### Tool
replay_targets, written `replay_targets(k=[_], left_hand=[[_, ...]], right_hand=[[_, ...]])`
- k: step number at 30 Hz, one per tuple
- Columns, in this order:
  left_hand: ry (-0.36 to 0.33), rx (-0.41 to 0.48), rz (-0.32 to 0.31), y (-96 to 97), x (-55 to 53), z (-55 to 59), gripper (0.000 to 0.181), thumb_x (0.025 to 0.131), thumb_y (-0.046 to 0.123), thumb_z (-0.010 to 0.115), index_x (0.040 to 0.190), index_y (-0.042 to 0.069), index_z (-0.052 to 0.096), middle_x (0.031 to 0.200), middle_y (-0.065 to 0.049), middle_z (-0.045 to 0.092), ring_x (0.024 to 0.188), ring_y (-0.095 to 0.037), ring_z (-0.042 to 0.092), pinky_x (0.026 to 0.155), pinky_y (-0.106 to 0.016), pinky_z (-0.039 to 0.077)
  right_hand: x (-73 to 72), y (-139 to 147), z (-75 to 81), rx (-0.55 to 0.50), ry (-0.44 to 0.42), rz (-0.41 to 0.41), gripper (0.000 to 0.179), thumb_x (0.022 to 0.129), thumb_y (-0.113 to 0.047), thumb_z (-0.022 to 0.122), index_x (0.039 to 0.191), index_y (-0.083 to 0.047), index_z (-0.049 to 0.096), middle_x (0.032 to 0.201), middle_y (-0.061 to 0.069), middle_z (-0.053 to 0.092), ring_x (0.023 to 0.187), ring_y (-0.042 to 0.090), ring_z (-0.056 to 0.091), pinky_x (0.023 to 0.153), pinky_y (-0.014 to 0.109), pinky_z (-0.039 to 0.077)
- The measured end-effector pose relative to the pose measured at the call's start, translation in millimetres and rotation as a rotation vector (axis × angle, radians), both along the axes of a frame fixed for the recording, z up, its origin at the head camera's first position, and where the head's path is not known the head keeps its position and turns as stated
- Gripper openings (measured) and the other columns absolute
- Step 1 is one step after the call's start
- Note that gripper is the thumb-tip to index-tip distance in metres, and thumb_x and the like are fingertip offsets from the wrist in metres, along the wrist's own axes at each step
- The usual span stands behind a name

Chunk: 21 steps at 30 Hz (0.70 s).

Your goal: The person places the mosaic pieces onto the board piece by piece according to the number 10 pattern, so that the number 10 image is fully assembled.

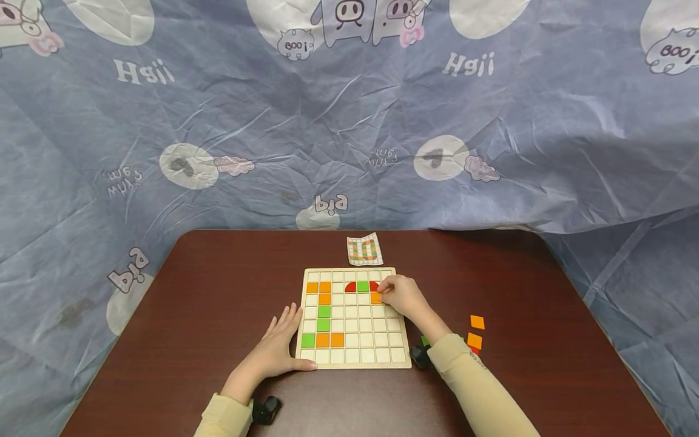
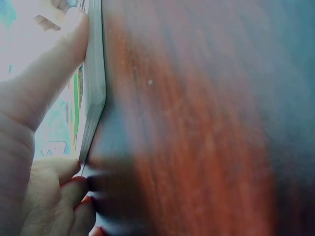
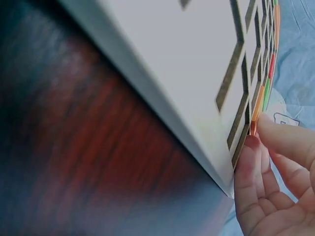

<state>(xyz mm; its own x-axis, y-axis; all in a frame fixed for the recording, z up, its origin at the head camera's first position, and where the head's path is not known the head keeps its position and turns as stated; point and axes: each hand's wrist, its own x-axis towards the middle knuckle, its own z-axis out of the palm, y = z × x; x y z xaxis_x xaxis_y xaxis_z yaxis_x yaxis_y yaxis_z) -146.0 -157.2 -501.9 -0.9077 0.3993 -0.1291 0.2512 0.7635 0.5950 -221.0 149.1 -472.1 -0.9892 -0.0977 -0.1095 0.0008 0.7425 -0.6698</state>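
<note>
Orange tile (image 1: 375, 298) seemingly pinched by right hand (image 1: 401, 295), left hand (image 1: 278, 349) steadying board (image 1: 355, 358)

place: staged tabletop setup | evidence: cartoon-print sheet backdrop (image 1: 349, 121), brown table (image 1: 218, 291)

Head view even, bright, fisheye-bent edges; wrist views blurry, overexposed at top left.

"Hgii", "BOO", "pig" on backdrop cloth (image 1: 349, 121)
</note>
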Motion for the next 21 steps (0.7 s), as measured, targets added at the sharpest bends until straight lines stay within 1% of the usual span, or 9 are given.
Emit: replay_targets(k=[4,8,12,15,19,21], left_hand=[[0.002,0.004,-0.003,0.4,0.3,0.8,0.125,0.066,0.052,0.088,0.156,-0.001,0.020,0.163,-0.023,0.012,0.152,-0.038,0.010,0.122,-0.060,0.009],[0.005,0.006,-0.005,1.1,0.7,1.7,0.124,0.066,0.052,0.087,0.156,-0.002,0.020,0.163,-0.024,0.012,0.152,-0.039,0.010,0.121,-0.060,0.009],[0.006,0.006,-0.008,0.8,0.5,2.0,0.124,0.066,0.051,0.087,0.156,-0.001,0.020,0.163,-0.023,0.012,0.152,-0.039,0.011,0.121,-0.060,0.009],[0.010,0.003,-0.010,0.2,0.1,1.5,0.124,0.066,0.052,0.088,0.156,-0.001,0.020,0.163,-0.022,0.013,0.152,-0.038,0.011,0.122,-0.059,0.009],[0.012,-0.012,-0.009,-0.4,-0.5,-0.7,0.125,0.066,0.054,0.087,0.156,0.000,0.020,0.164,-0.022,0.012,0.153,-0.037,0.010,0.122,-0.058,0.010],[0.013,-0.012,-0.007,-0.6,-0.3,-1.7,0.125,0.065,0.054,0.087,0.156,0.000,0.019,0.163,-0.022,0.012,0.153,-0.038,0.011,0.122,-0.059,0.010]], right_hand=[[0.7,7.0,1.3,-0.066,-0.041,-0.018,0.008,0.086,-0.011,0.075,0.093,-0.008,0.073,0.086,0.003,0.071,0.076,0.014,0.063,0.070,0.030,0.053],[5.7,24.1,6.4,-0.126,-0.058,-0.015,0.014,0.088,-0.014,0.073,0.099,-0.006,0.072,0.090,0.006,0.071,0.077,0.015,0.065,0.071,0.029,0.054],[14.9,46.6,14.3,-0.173,-0.076,0.015,0.020,0.090,-0.013,0.071,0.106,-0.002,0.071,0.095,0.009,0.071,0.081,0.016,0.065,0.076,0.034,0.056],[22.9,62.5,19.2,-0.208,-0.113,0.025,0.024,0.090,-0.014,0.071,0.110,0.000,0.069,0.098,0.011,0.071,0.083,0.016,0.066,0.080,0.036,0.057],[34.8,79.8,22.1,-0.225,-0.161,0.043,0.029,0.089,-0.014,0.072,0.113,0.002,0.067,0.100,0.011,0.070,0.086,0.016,0.066,0.081,0.035,0.057],[40.3,87.0,21.6,-0.212,-0.172,0.060,0.031,0.089,-0.015,0.073,0.114,0.002,0.066,0.100,0.011,0.071,0.088,0.016,0.066,0.081,0.034,0.057]])
